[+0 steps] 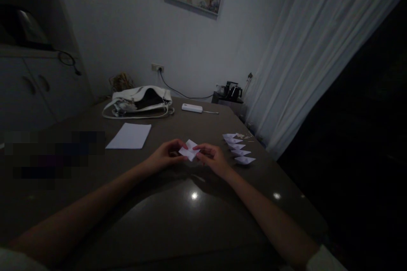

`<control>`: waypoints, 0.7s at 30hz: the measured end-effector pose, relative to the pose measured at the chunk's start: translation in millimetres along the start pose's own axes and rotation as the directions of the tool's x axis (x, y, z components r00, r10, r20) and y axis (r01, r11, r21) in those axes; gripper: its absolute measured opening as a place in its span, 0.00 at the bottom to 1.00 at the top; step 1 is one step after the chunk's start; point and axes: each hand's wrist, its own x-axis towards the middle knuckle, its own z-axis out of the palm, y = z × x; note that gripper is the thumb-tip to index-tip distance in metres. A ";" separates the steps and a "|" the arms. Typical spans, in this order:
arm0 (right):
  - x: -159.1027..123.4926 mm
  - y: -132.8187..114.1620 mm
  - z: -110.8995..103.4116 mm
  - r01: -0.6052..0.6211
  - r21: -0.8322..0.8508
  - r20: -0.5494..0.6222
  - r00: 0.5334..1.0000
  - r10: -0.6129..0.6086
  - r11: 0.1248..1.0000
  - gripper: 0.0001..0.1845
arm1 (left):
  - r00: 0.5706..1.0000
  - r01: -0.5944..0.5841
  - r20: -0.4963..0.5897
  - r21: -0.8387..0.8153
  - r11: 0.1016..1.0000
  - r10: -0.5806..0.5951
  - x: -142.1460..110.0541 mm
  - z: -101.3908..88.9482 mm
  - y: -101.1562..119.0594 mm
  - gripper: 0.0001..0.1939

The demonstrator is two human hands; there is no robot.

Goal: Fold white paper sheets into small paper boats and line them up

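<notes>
- The small folded white paper [190, 150] lies directly between the left hand [173, 151] and the right hand [212, 159], over the tabletop [171, 224]; neither is clearly nearer; both pinch its sides;
- one corner points away from the person, another back; I can't make out a long axis.

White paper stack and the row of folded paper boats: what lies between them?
In the head view, the left hand and right hand are between them, both holding a small folded white paper.
</notes>
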 end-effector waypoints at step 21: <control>0.3 1.9 0.3 0.021 0.049 0.027 0.999 -0.022 0.999 0.19 | 0.994 0.071 -0.082 0.022 0.997 -0.069 -0.6 -1.4 -2.0 0.20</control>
